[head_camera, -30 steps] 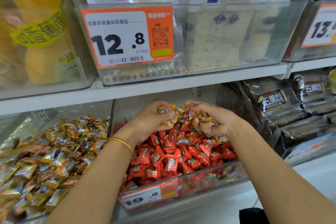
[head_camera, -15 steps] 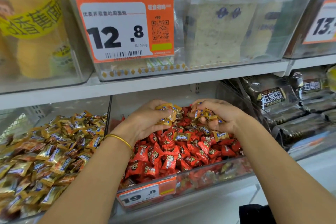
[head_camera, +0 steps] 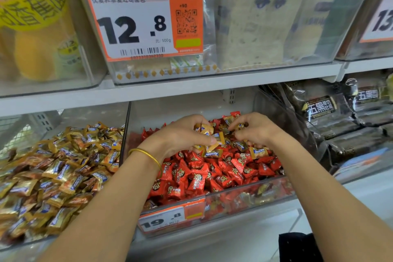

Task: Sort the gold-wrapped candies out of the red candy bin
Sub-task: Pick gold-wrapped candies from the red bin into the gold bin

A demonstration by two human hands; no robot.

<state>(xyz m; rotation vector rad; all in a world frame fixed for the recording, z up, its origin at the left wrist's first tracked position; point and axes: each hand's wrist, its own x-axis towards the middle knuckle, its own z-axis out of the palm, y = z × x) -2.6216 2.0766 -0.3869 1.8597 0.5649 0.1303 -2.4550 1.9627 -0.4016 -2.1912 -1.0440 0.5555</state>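
Head view: both hands reach into the red candy bin (head_camera: 255, 194), a clear plastic tub on the lower shelf, heaped with red-wrapped candies (head_camera: 197, 176).

The left hand (head_camera: 182, 134), with a gold bangle (head_camera: 146, 154) on its wrist, is over the back middle of the heap. Its fingers are curled, and its thumb clamps a small bunch of gold-wrapped candies (head_camera: 209, 133) against them.

The right hand (head_camera: 258, 132) is just beside it, knuckles up and fingers curled downward. Gold wrappers show at its fingertips, and it seems to grip a few, though the palm hides how many. The two hands nearly meet, with gold wrappers bunched between them.

Several loose gold candies (head_camera: 258, 152) lie on top of the red heap, directly under and just in front of both hands. One is below the left thumb and another is near the right wrist. The front half of the heap, nearer the camera, shows only red wrappers.

A price label reading 19.8 (head_camera: 170, 218) sits on the bin's front wall. Past the bin's left wall, a neighbouring tub (head_camera: 91, 114) is filled with a heap of gold candies (head_camera: 53, 176), well apart from the hands.

On the shelf above, an orange-and-white 12.8 price label (head_camera: 140, 19) fronts a clear bin of bagged bread (head_camera: 255, 27). To the right of the red bin lie dark packets (head_camera: 331, 117) with Chinese lettering.
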